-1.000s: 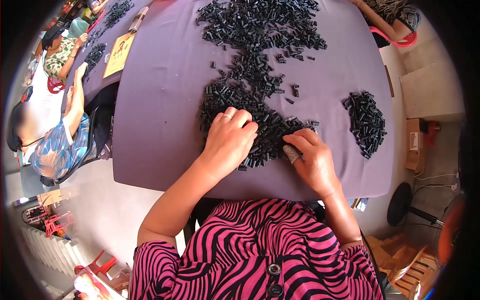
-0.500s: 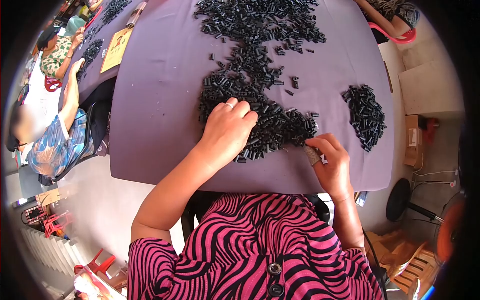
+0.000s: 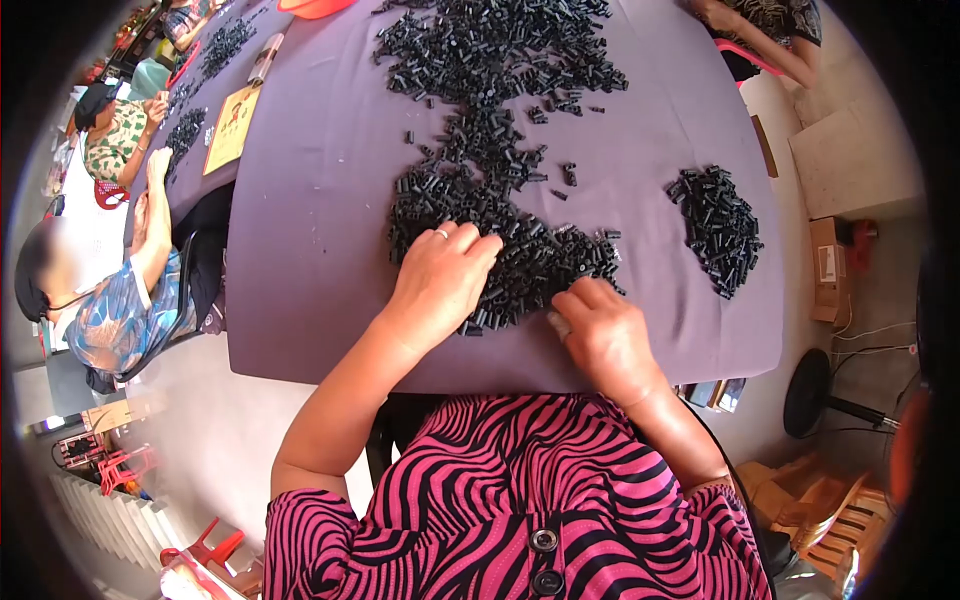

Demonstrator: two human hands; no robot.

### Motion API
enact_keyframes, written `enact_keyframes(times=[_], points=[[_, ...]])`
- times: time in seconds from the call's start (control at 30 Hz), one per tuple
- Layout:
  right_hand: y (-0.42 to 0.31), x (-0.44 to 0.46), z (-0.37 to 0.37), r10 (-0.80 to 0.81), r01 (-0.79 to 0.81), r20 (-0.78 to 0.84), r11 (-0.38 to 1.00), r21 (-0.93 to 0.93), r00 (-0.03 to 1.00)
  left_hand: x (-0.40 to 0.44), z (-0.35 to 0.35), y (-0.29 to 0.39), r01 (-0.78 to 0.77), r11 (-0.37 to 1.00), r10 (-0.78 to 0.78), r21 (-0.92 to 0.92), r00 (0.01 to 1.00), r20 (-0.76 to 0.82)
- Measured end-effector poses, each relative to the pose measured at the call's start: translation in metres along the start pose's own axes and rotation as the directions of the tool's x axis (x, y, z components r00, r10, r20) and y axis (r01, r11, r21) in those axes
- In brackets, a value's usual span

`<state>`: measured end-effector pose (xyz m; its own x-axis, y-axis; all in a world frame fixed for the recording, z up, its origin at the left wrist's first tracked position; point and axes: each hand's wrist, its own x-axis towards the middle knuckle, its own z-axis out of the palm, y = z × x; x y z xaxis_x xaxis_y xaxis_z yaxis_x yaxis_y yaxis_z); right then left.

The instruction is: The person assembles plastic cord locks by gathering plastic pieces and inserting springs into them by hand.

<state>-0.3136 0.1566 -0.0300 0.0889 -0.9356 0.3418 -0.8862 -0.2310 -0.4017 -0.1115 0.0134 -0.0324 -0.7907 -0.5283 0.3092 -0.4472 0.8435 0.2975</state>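
Observation:
A large pile of small black tube-shaped plastic pieces [image 3: 540,262] lies on the grey-purple tablecloth before me. My left hand [image 3: 445,278], with a ring on one finger, rests at the pile's left side. Its fingers curl down together among the pieces, and the fingertips are hidden. At the near right edge of the pile is my right hand [image 3: 608,335], fingers bent and drawn together, with a greyish wrap on one finger. Whatever it holds is too small or hidden to name. A separate heap of the same black pieces [image 3: 715,230] lies farther right.
More black pieces [image 3: 500,55] spread toward the far side of the table [image 3: 300,250]. A yellow printed sheet [image 3: 231,130] lies at the left. Co-workers sit along the left, one in a blue patterned shirt [image 3: 130,315]. Another person's arm [image 3: 765,45] shows at the far right.
My right hand has moved left and closer to my left hand along the pile's near edge. My left hand stays at the pile. The view has shifted slightly, showing a red-orange container at the top.

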Motion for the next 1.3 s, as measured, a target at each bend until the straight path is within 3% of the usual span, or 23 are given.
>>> enact_keyframes(times=[0.17, 0.37, 0.53, 0.63, 0.67, 0.73, 0.77, 0.83, 0.87, 0.97, 1.0, 1.03, 1.13, 1.3], points=[[-0.005, 0.000, 0.007, 0.028, -0.022, 0.083, 0.997, -0.068, 0.996, 0.000, -0.003, 0.002, -0.010, 1.000, 0.011, -0.023, 1.000, 0.019], [0.002, -0.001, 0.003, 0.009, -0.002, 0.114, 0.998, -0.058, 0.993, -0.003, -0.002, 0.005, 0.048, 0.969, -0.053, -0.243, 0.999, -0.011], [0.000, 0.001, 0.001, 0.026, -0.006, 0.197, 0.995, -0.099, 0.980, -0.002, -0.001, 0.006, 0.055, 0.976, -0.058, -0.213, 0.998, -0.008], [0.004, 0.003, 0.001, 0.022, -0.017, 0.212, 1.000, -0.024, 0.977, -0.003, -0.001, 0.007, 0.081, 0.950, -0.088, -0.301, 0.996, -0.009], [0.005, 0.003, -0.003, 0.049, -0.073, 0.219, 0.992, 0.103, 0.974, -0.003, -0.003, 0.008, 0.101, 0.928, -0.110, -0.358, 0.994, -0.004], [0.005, 0.004, -0.018, 0.099, -0.188, 0.255, 0.916, 0.355, 0.962, -0.007, -0.005, 0.009, 0.155, 0.859, -0.168, -0.488, 0.986, 0.018], [0.004, 0.004, -0.021, 0.188, -0.321, 0.321, 0.840, 0.437, 0.928, -0.010, -0.005, 0.010, 0.182, 0.828, -0.194, -0.530, 0.980, 0.034], [0.006, 0.006, -0.025, 0.331, -0.560, 0.465, 0.622, 0.547, 0.821, -0.009, -0.007, 0.015, 0.224, 0.760, -0.233, -0.610, 0.970, 0.067], [0.009, 0.004, -0.020, 0.349, -0.612, 0.503, 0.419, 0.671, 0.790, -0.008, -0.010, 0.019, 0.243, 0.730, -0.244, -0.639, 0.966, 0.088], [0.014, 0.010, -0.016, 0.318, -0.521, 0.476, 0.071, 0.851, 0.820, -0.004, -0.017, 0.033, 0.286, 0.649, -0.274, -0.705, 0.952, 0.134], [0.013, 0.013, -0.017, 0.299, -0.476, 0.452, 0.011, 0.879, 0.841, -0.004, -0.018, 0.037, 0.297, 0.630, -0.285, -0.718, 0.948, 0.142], [0.013, 0.015, -0.017, 0.292, -0.472, 0.446, 0.022, 0.881, 0.846, -0.004, -0.019, 0.039, 0.306, 0.612, -0.298, -0.729, 0.943, 0.146], [0.012, 0.018, -0.019, 0.279, -0.461, 0.429, 0.059, 0.885, 0.859, -0.010, -0.015, 0.040, 0.392, 0.144, -0.370, -0.909, 0.873, 0.318], [0.004, 0.020, -0.018, 0.255, -0.438, 0.397, 0.131, 0.889, 0.882, -0.018, -0.009, 0.038, 0.375, 0.163, -0.410, -0.913, 0.867, 0.283]])
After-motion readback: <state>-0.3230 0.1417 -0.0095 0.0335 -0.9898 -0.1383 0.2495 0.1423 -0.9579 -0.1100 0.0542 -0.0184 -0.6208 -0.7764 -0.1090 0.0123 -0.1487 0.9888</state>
